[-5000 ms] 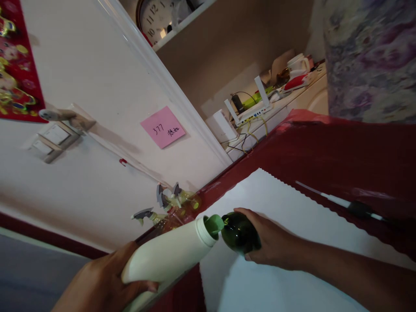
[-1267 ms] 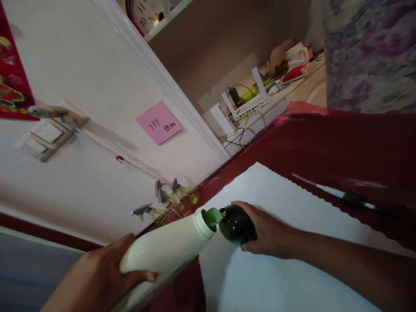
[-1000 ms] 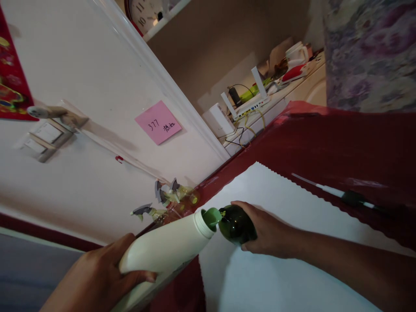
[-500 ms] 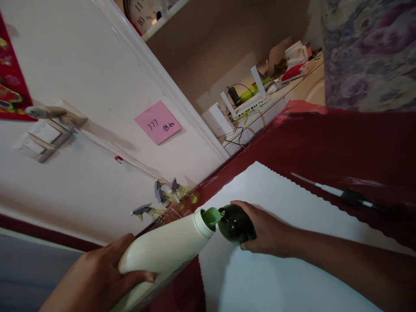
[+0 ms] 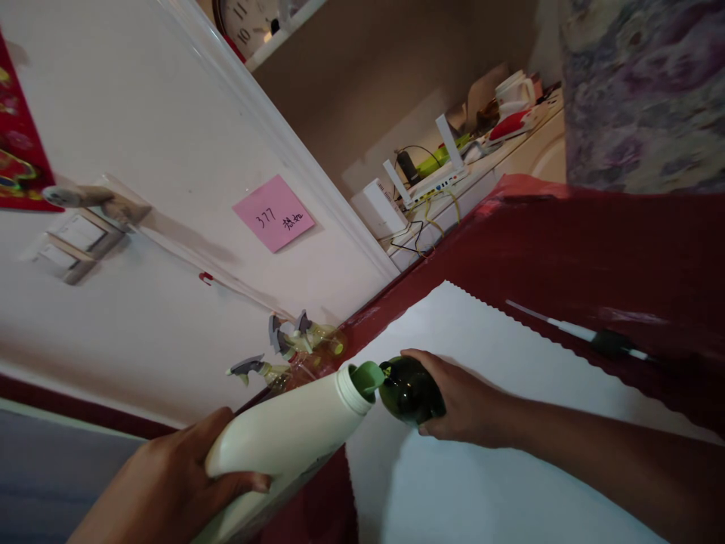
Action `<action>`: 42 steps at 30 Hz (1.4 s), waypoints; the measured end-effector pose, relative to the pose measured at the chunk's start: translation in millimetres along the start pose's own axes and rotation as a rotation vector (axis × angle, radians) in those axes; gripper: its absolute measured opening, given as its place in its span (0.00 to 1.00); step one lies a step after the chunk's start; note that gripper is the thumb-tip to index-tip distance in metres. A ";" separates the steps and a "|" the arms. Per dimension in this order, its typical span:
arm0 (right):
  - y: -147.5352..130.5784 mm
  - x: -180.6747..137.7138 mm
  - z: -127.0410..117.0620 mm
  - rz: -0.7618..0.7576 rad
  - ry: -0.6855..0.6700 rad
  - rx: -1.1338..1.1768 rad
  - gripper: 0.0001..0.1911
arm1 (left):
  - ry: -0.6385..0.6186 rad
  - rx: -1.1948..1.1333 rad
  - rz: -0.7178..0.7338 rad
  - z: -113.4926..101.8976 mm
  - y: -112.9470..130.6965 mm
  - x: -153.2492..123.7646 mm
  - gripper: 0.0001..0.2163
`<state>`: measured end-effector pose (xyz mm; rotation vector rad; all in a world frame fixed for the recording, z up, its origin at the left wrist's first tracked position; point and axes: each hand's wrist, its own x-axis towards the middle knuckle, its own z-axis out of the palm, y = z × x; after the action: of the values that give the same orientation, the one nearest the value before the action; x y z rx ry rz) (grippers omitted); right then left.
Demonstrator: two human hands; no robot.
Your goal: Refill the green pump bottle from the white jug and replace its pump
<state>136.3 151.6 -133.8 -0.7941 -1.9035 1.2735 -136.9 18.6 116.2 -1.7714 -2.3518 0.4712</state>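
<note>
Setting: a home interior. Evidence: wall clock (image 5: pixel 249 23) on a shelf, router (image 5: pixel 433 177) with cables on a cluttered counter, pink note (image 5: pixel 273 212) and light switches (image 5: pixel 71 242) on the wall, red-covered table (image 5: pixel 566 249).

The white bottle (image 5: pixel 283 434) lies tipped, its green spout (image 5: pixel 367 375) meeting the dark green bottle (image 5: pixel 408 391). That one stands on white paper (image 5: pixel 510 393).

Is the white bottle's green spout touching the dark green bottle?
Touching. The head view shows the green spout of the white bottle pressed against the dark green bottle, with no gap visible between them.
</note>
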 end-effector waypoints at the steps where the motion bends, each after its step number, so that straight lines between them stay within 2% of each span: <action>1: 0.8 0.0 0.4 0.003 -0.003 0.000 0.51 | 0.005 -0.002 0.002 0.2 -0.2 0.1 0.18; 16: -0.8 0.1 1.2 -0.008 0.032 0.010 0.50 | 0.027 -0.049 0.017 1.6 -1.0 1.1 0.19; 25: -3.9 -0.6 -0.9 -0.026 0.023 0.014 0.47 | 0.029 -0.031 0.027 -0.2 -0.9 -0.3 0.15; 36: -4.6 0.0 -1.6 -0.048 0.032 -0.017 0.47 | -0.013 -0.042 0.017 -6.5 8.0 -1.3 0.16; 42: -4.1 0.5 -1.1 -0.031 0.038 -0.014 0.48 | -0.008 -0.037 0.021 -4.8 5.3 0.8 0.16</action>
<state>136.5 151.2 -129.6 -0.7875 -1.8893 1.2191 -130.8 21.4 118.9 -1.8156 -2.3648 0.4416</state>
